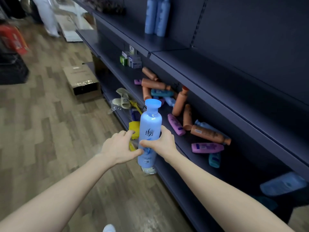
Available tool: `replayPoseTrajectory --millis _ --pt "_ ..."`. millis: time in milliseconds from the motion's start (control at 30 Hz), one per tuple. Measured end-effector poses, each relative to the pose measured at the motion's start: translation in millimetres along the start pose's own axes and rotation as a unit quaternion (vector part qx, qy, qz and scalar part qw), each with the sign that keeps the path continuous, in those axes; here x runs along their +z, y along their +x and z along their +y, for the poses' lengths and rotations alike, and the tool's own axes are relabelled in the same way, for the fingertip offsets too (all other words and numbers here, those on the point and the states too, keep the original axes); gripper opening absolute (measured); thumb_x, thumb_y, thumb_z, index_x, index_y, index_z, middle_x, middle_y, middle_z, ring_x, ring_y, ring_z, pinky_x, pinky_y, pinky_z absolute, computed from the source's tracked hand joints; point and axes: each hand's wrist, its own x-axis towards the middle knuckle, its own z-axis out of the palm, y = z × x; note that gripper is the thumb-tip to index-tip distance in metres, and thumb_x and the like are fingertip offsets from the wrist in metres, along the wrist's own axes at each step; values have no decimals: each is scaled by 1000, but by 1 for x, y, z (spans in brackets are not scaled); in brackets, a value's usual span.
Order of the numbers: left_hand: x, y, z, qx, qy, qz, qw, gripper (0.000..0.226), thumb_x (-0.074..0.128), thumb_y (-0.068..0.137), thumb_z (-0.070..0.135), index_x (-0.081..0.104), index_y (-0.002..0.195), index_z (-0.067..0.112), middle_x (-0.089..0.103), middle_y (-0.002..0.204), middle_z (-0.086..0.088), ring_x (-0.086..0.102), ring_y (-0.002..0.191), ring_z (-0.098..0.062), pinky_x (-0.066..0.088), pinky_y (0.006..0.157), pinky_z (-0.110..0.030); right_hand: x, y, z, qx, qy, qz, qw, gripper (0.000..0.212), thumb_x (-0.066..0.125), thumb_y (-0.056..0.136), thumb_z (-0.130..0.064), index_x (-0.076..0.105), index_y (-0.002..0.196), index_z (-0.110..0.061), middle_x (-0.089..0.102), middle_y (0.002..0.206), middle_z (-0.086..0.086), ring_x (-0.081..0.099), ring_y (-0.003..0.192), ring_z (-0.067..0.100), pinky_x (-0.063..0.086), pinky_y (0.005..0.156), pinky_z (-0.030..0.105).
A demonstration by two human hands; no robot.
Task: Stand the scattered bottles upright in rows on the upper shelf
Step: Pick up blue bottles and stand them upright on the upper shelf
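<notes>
Because the bottles must end up standing, the person already carries the light blue bottle (150,129) upright, cap at the top, in front of the shelving and clear of every shelf. The right hand (163,143) grips it round the middle, thumb across the front label, which probably gives control for a lift. The left hand (117,146) lies against the bottle's lower left side with its thumb touching the front. I cannot tell whether its fingers wrap behind, so it looks like a steadying hold rather than a carrying one.

The target seems to be the upper shelf (209,67), where a few matching blue bottles (157,15) stand close together near the back panel, likely the start of a row.

On the shelf below (192,158) lies the scattered heap (182,104): orange, purple and teal bottles on their sides, some crossing or leaning on each other, and another pale blue one (282,184) lying further right.

The held bottle's cap is on. Its body reads an even milky blue, while the neck and base look clearer, so it is probably full or nearly so. A cardboard box (82,79) lies on the floor with its dark open end towards the camera. What it holds cannot be seen.
</notes>
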Motion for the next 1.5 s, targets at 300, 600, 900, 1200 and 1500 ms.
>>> replayPoseTrajectory --millis 300,600,900,1200,1500 --pt "-38 22 -53 -40 -22 23 999 74 56 78 63 34 138 24 46 136 0 44 125 -21 42 91 -34 45 39 -59 -34 -21 -28 999 48 82 61 -21 57 102 -16 66 97 -3 62 91 11 51 69 25" --pt "-66 56 -102 -62 -74 32 995 70 62 76 57 37 135 28 49 129 3 48 119 -18 46 86 -34 90 81 -104 -56 -24 -48 997 46 82 60 -18 54 97 -18 65 97 -2 63 95 15 55 80 34" --pt "-89 84 -146 -95 -213 31 972 64 61 55 53 50 111 25 60 106 8 59 95 -15 53 79 -37 135 110 -143 -81 -20 -70 994 42 82 61 -18 54 93 -20 58 81 -13 59 82 7 46 62 19" --pt "-99 102 -183 -96 -414 64 903 78 70 40 40 50 113 23 66 101 7 64 90 -10 48 71 -22 172 131 -168 -87 -18 -83 993 45 83 55 -21 54 90 -23 64 93 -4 63 91 15 56 74 33" --pt "-111 115 -206 -114 -390 107 908 72 70 39 41 53 107 25 67 96 7 65 89 -14 56 77 -35 194 147 -188 -97 -12 -105 990 47 84 56 -21 56 94 -20 64 92 -4 63 93 14 57 75 34"
